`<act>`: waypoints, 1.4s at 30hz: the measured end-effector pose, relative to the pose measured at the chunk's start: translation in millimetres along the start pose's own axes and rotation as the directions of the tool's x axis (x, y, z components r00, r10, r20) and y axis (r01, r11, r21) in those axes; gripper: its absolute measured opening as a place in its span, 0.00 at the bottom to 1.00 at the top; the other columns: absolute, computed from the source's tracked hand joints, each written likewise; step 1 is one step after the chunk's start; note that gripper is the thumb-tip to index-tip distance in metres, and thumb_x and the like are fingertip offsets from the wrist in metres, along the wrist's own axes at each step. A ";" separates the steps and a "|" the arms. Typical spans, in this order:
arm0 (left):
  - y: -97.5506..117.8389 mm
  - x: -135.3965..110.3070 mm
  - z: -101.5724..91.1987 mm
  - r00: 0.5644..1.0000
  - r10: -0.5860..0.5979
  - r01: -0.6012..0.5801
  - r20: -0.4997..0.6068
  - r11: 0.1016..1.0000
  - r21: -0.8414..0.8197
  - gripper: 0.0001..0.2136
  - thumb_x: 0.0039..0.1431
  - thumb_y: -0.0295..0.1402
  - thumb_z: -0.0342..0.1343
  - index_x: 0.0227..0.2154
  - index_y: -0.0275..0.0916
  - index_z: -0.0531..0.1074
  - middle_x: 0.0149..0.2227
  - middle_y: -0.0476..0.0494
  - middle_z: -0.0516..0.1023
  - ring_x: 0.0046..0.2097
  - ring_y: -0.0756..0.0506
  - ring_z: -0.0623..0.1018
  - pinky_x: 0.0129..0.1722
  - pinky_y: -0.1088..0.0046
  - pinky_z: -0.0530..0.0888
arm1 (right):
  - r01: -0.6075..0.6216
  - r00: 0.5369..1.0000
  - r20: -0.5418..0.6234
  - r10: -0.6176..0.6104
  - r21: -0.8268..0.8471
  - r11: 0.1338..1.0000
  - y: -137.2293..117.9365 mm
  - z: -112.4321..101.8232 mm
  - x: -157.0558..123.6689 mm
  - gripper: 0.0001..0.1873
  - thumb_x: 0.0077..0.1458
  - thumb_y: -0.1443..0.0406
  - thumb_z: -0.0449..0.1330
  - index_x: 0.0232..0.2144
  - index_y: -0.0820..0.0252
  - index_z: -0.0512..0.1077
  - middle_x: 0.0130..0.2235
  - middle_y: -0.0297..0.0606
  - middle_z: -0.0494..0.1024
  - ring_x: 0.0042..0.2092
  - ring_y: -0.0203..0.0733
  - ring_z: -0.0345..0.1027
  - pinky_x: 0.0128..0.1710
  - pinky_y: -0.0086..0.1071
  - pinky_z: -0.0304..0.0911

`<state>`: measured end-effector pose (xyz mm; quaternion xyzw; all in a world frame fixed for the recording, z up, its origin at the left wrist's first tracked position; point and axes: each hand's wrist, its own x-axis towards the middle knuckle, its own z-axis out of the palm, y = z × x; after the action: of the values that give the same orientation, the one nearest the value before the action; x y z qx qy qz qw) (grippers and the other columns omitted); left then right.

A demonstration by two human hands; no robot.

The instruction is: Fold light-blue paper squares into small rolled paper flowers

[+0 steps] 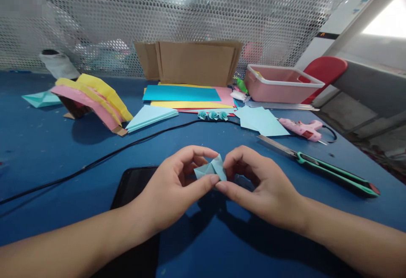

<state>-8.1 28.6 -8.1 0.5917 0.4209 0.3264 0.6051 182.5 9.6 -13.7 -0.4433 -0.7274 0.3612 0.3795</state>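
Note:
A small folded piece of light blue paper [205, 170] is held between both hands, a little above the blue table. My left hand [180, 185] pinches it from the left, thumb on the near side and index finger along the top. From the right, my right hand [260, 180] grips its edge with thumb and curled fingers. Part of the paper is hidden behind the fingertips. Beyond the hands, several small blue paper rosettes [213, 115] sit in a row, with light blue paper sheets [263, 119] to their right and folded blue triangles [151, 116] to their left.
A box cutter [336, 174] with its blade out lies right of my right hand. Behind it is a pink glue gun [303, 129]. A black phone [136, 185] lies under my left forearm. A black cable [104, 158] crosses the table [95, 202]. A pink basket [282, 85] stands behind.

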 end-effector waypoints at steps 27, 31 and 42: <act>-1.8 -3.5 -1.3 1.000 0.004 -0.004 0.000 1.000 -0.019 0.12 0.56 0.35 0.60 0.43 0.42 0.71 0.41 0.45 0.74 0.44 0.44 0.75 0.39 0.71 0.73 | -0.049 0.998 0.044 0.043 0.166 0.985 -0.7 2.8 0.8 0.06 0.56 0.66 0.60 0.32 0.58 0.64 0.30 0.31 0.68 0.30 0.33 0.65 0.30 0.26 0.66; 0.2 -3.7 -0.6 1.000 -0.025 0.026 0.006 0.999 -0.038 0.11 0.56 0.35 0.60 0.42 0.41 0.71 0.39 0.45 0.74 0.41 0.45 0.75 0.38 0.71 0.73 | -0.031 0.999 0.036 0.025 0.166 0.986 -0.9 3.4 0.4 0.05 0.57 0.66 0.60 0.32 0.58 0.64 0.30 0.32 0.69 0.31 0.33 0.66 0.31 0.26 0.66; 6.9 -1.8 0.5 0.995 0.000 0.001 -0.102 1.000 0.009 0.05 0.55 0.30 0.58 0.36 0.41 0.73 0.35 0.51 0.76 0.37 0.50 0.74 0.36 0.78 0.71 | 0.239 0.970 0.014 -0.241 -0.202 0.950 2.6 3.5 -3.2 0.07 0.53 0.69 0.62 0.36 0.60 0.68 0.34 0.34 0.73 0.34 0.35 0.68 0.36 0.28 0.64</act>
<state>-7.7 27.3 -1.1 0.5770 0.4528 0.3539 0.5803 181.5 6.9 -18.3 -0.3896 -0.8067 0.2342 0.3776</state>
